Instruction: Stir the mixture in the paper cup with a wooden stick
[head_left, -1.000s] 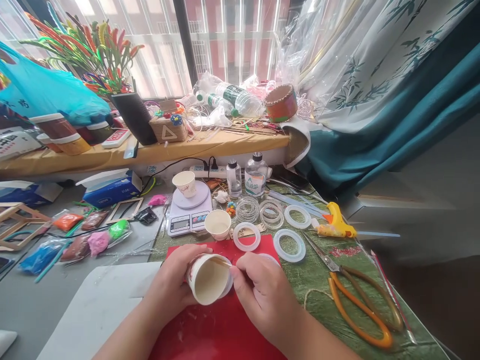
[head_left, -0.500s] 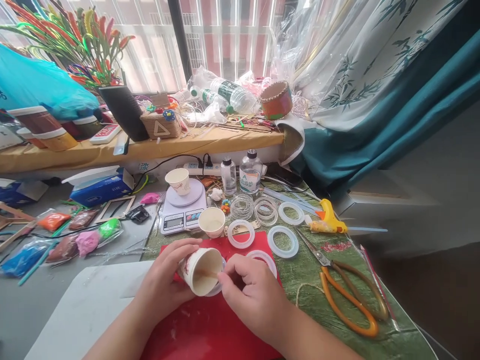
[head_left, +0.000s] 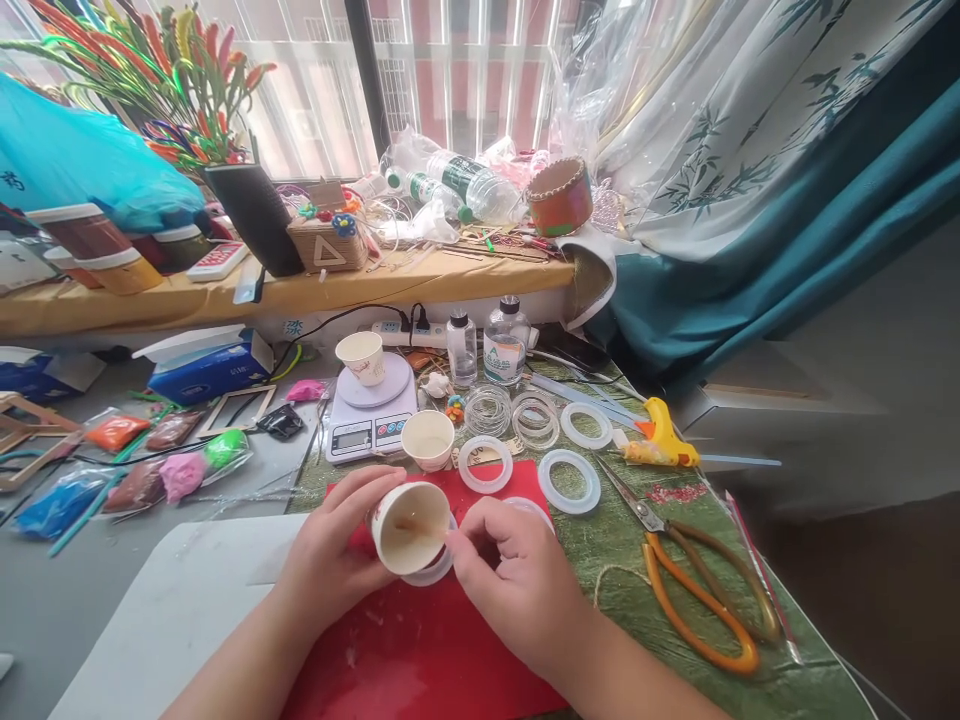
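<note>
Cup as centre: L hand (head_left: 337,540) at 9 o'clock wraps a tilted paper cup (head_left: 390,552), fingers closed on its side, mouth facing the wearer, over a translucent ring mould (head_left: 441,574) on the red mat (head_left: 390,650); can't tell if they touch. R hand (head_left: 517,575), approx 4, pinches a thin stick (head_left: 426,529) btwn thumb & fingers, far end inside cup. Step's prob. stirring or scraping; next move calls for steady tilt w/ light stick control, no spills. Spare cup (head_left: 427,450) at 12, digital scale (head_left: 352,425) at 11.
</note>
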